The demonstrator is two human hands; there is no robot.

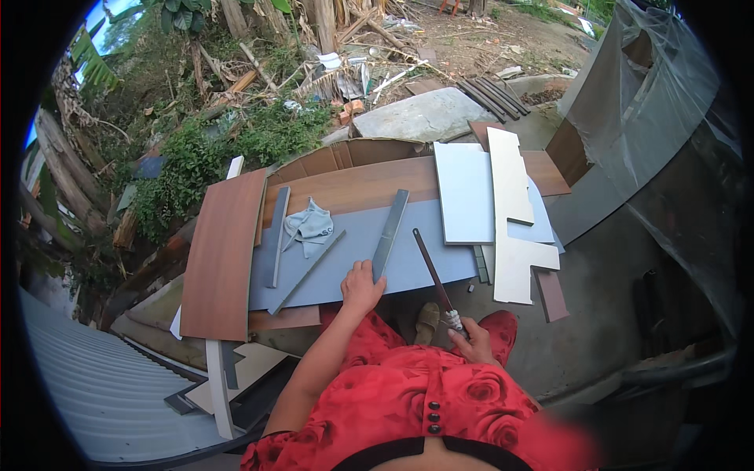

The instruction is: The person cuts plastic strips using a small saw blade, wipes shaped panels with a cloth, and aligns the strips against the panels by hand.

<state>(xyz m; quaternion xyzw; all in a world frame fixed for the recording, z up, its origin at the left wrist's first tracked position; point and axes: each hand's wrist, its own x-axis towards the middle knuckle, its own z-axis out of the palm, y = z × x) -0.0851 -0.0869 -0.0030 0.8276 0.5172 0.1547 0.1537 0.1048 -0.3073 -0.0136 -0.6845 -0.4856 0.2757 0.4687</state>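
Both gripping: left hand [364, 286], grey strip [391, 234]; right hand [474, 342], blade handle [454, 319]; cloth [309, 223] lettering [324, 231] unclear.

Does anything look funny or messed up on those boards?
Yes: a crumpled grey cloth lies partly on the blue-grey board, odd among flat, stiff pieces. The cream board on the right has uneven notches, though they may be cut on purpose. Nothing looks spilled.

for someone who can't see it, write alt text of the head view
A person's right hand holds a long thin blade by its white handle, while the left hand grips a narrow grey strip on a blue-grey board. Around them lie a pale cloth, a brown panel and a cream notched board.
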